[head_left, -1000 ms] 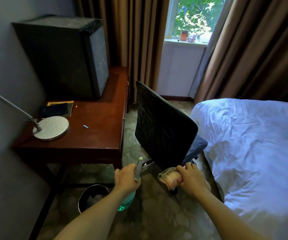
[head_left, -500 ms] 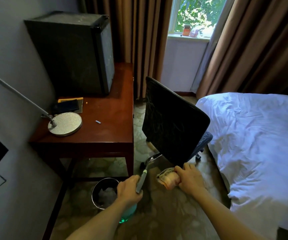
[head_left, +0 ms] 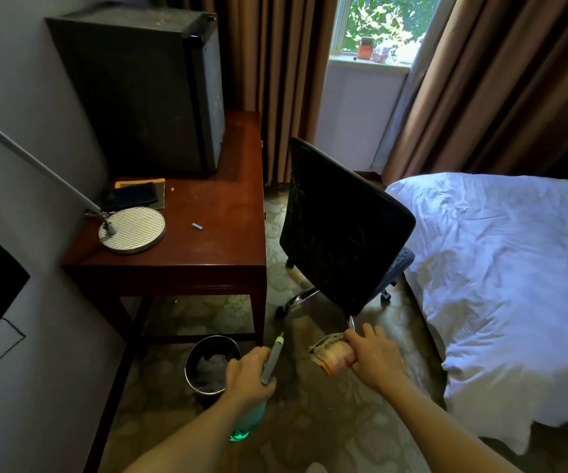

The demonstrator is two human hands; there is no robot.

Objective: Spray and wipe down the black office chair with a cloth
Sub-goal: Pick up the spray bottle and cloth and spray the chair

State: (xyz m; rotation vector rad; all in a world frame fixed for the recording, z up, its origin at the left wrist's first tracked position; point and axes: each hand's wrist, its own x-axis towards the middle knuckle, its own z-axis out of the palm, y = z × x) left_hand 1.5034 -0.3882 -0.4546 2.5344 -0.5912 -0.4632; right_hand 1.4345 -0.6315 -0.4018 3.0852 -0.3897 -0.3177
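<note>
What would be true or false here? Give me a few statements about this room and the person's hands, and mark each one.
1. The left hand grips a spray bottle. True.
2. The right hand is empty. False: it holds a bunched cloth.
3. The black chair stands between the desk and the bed. True.
4. The waste bin sits on the desk. False: it stands on the floor by a desk leg.

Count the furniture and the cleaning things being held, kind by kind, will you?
Black office chair: 1
Wooden desk: 1
Bed: 1
Spray bottle, gripped by the left hand: 1
Cloth, gripped by the right hand: 1
Total: 5
</note>
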